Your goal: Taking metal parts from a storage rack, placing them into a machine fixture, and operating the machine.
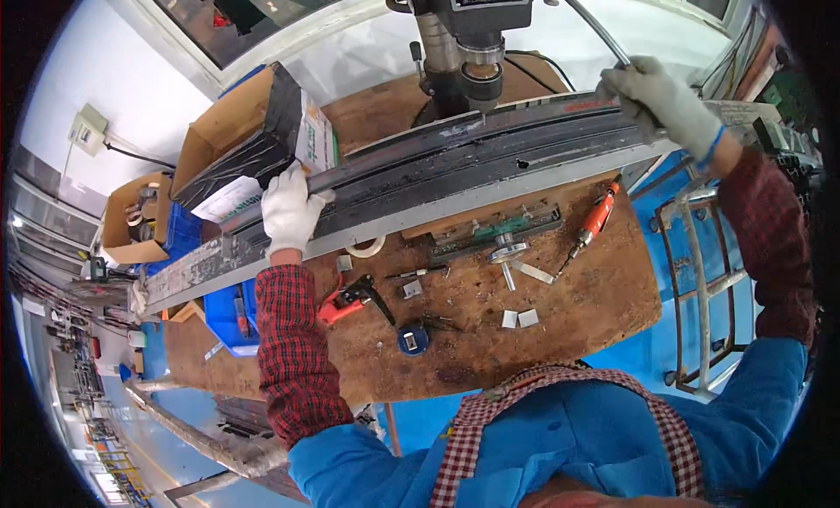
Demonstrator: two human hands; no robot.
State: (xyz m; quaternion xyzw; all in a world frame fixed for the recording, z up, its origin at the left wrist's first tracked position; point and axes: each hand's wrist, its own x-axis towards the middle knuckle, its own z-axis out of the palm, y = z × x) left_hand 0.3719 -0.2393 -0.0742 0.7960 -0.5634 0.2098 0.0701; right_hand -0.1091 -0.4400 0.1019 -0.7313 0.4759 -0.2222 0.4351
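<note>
Gripping the long metal rail [420, 175] from above, left hand [287, 212] clamps it — right hand [661, 101] clenches the drill-press lever [599, 31].

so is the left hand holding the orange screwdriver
No, the left hand grips the long metal rail; the orange screwdriver lies untouched on the workbench.
</note>
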